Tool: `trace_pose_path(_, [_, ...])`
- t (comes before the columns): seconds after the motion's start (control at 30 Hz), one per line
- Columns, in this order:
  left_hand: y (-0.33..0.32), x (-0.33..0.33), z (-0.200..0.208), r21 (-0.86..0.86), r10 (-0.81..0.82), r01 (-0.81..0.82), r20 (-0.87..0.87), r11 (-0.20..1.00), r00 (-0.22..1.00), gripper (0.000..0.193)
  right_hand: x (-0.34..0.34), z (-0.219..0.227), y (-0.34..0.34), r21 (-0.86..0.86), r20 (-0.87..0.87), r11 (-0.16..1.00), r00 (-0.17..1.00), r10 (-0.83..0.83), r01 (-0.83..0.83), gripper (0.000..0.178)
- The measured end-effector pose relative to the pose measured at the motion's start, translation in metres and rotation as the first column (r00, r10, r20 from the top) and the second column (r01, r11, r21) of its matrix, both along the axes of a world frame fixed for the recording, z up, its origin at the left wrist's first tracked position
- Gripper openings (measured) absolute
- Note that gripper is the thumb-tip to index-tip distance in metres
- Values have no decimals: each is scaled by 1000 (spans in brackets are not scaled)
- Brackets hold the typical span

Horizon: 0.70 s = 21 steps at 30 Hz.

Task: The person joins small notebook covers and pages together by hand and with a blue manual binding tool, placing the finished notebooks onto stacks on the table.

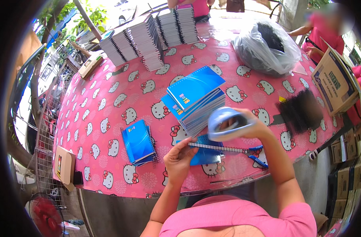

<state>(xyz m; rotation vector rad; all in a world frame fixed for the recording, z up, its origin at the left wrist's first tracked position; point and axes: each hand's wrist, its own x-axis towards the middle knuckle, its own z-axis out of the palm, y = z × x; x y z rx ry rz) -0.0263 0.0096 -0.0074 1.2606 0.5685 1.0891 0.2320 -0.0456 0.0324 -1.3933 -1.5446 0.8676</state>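
Note:
My left hand (179, 158) is closed, its thumb and fingertips pinching the left end of a narrow white strip with dark marks, which looks like a notebook's bound edge (220, 148). Blue covers (204, 156) lie just under this edge. My right hand (253, 124) grips a light blue, rounded hollow object (229, 124) with a dark opening; its kind is unclear. Blue-handled pliers (258, 161) rest by the edge's right end. Just beyond my hands stands a stack of blue spiral notebooks (200, 89), and a smaller notebook pile (139, 142) lies to the left.
Tall stacks of bound notebooks (145, 37) stand at the far left. A plastic bag of black coils (263, 51) sits far right, above loose black coils (300, 110). An open carton (334, 83) is at the right edge. Other people (324, 33) are across the table.

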Motion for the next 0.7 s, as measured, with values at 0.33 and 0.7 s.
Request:
trace_pose_path(0.33, [3,-2,8,-1,-105,105,92,994,990,25,40,-39,-55,49,695,772,534,-482,634,50])
trace_pose_path(0.7, [-33,-13,21,720,110,181,-338,669,935,35,-23,-70,-154,-33,765,826,546,-342,563,68])
